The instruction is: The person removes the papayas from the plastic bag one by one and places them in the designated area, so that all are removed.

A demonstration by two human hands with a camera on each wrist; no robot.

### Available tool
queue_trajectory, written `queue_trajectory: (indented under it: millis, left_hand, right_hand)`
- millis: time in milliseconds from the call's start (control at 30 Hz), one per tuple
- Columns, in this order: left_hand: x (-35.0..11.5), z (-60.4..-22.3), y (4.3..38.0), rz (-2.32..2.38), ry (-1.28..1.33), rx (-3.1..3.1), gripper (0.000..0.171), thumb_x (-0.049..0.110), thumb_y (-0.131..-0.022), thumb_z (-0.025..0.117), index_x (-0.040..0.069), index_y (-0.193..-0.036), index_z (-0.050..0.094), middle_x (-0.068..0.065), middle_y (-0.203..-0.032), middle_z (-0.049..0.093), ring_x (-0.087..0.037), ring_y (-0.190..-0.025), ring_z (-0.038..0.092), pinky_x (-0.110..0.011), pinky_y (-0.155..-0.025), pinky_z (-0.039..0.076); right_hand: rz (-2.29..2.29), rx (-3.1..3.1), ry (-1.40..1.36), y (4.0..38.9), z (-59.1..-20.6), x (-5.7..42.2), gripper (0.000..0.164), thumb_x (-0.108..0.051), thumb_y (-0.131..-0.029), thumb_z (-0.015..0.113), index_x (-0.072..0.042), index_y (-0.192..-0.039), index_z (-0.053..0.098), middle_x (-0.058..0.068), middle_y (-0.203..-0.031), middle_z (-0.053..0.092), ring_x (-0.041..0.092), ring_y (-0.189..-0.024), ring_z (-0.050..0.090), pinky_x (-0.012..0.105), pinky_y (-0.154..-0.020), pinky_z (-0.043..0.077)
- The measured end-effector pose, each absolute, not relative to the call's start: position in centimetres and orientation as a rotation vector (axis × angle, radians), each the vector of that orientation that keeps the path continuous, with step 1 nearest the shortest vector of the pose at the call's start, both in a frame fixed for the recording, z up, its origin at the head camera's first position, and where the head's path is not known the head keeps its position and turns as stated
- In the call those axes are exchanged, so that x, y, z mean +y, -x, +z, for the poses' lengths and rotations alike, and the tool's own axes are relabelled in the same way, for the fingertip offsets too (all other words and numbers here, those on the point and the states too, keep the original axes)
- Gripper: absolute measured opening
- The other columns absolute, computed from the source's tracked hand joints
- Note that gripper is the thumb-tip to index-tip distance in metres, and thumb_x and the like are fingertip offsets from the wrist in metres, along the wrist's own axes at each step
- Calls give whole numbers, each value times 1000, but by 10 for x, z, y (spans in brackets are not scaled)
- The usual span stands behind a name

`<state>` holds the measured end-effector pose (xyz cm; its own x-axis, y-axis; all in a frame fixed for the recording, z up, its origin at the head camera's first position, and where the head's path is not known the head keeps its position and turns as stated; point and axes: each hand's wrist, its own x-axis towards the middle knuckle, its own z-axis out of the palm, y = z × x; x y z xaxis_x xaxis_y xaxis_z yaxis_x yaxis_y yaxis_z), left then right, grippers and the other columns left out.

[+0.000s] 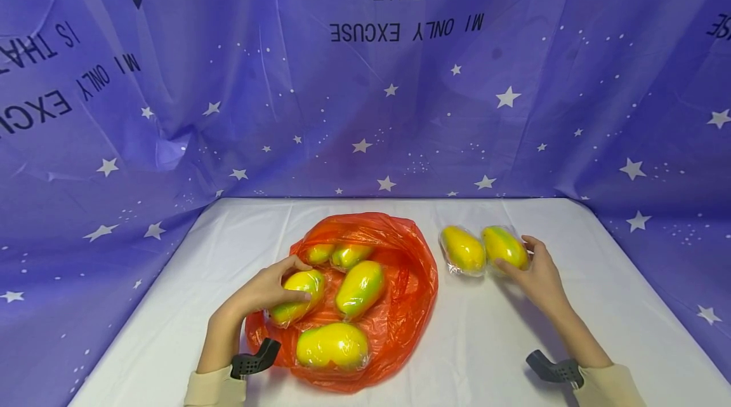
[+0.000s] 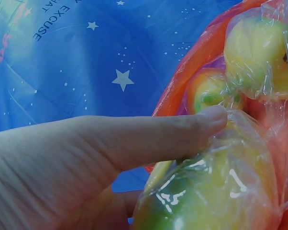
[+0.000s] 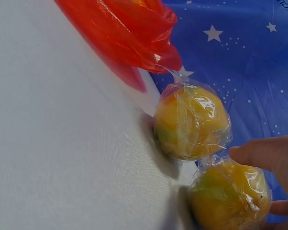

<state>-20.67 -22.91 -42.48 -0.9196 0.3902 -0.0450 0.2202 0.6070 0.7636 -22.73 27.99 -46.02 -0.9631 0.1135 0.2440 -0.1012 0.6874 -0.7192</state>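
A red plastic bag [image 1: 414, 305] lies spread on the table with several yellow-green, mango-like fruits in it, each wrapped in clear film. My left hand [image 1: 268, 289] grips the leftmost wrapped fruit [image 1: 299, 305], thumb and fingers on opposite sides; the left wrist view shows the thumb [image 2: 158, 136] across its film. Right of the bag, two more wrapped fruits lie side by side on the table. The right hand [image 1: 539, 273] holds the outer fruit [image 1: 505, 248] between thumb and fingers. Its neighbour [image 1: 462, 249] sits just left of it, untouched by the hand.
Inside the bag, one fruit [image 1: 360, 289] lies mid-bag, another [image 1: 333, 346] near the front, and two at the back partly under the bag's rim [image 1: 365, 223]. A white cloth [image 1: 485, 343] covers the table. Purple star-printed curtain [image 1: 365, 108] encloses the back and sides.
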Motion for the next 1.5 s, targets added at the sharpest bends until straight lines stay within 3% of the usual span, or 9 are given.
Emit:
queue_trajectory:
  millis: [300,800,900,1033,1200,1500]
  left_hand:
    - [-229,-425,207,1225,-506,2616,43,23,-78,80,13,-114,59,-4,-112,64,-23,-99,57,-43,-83,48]
    - [-228,-428,209,1182,-497,2636,42,31,-78,80,15,-111,59,-1,-109,64,-21,-97,58,-40,-85,48]
    - [-228,-429,209,1183,-501,2632,43,31,-78,80,15,-111,59,-1,-110,64,-21,-97,58,-40,-84,48]
    - [-229,-428,208,1179,-488,2637,43,32,-78,80,15,-111,59,-1,-110,64,-21,-97,58,-40,-84,48]
    - [-228,-427,208,1166,-480,2648,44,33,-78,80,15,-112,59,-1,-110,64,-21,-98,57,-42,-86,47]
    - [-228,-423,206,1193,-489,2638,43,28,-78,80,13,-113,59,-3,-112,64,-22,-99,57,-43,-86,47]
  right_hand:
    - [1104,-2631,-22,226,-455,280,88,-28,-82,77,14,-140,27,39,-130,38,52,-118,39,63,-94,32]
    - [1068,-2551,-96,214,-427,270,83,-26,-82,78,8,-142,31,31,-135,41,47,-117,42,58,-87,41]
    - [1077,-2523,-126,212,-421,267,80,-23,-82,78,6,-142,33,28,-134,43,44,-117,45,53,-87,43]
    - [1100,-2523,-152,208,-416,263,78,-24,-82,79,3,-142,36,25,-133,46,41,-116,47,35,-85,46]
    - [1177,-2514,-200,203,-411,253,76,-22,-82,79,1,-141,37,21,-131,49,40,-116,49,15,-84,42]
    - [1300,-2460,-383,198,-411,226,69,-15,-80,80,-2,-137,43,12,-130,52,32,-113,52,16,-87,45]
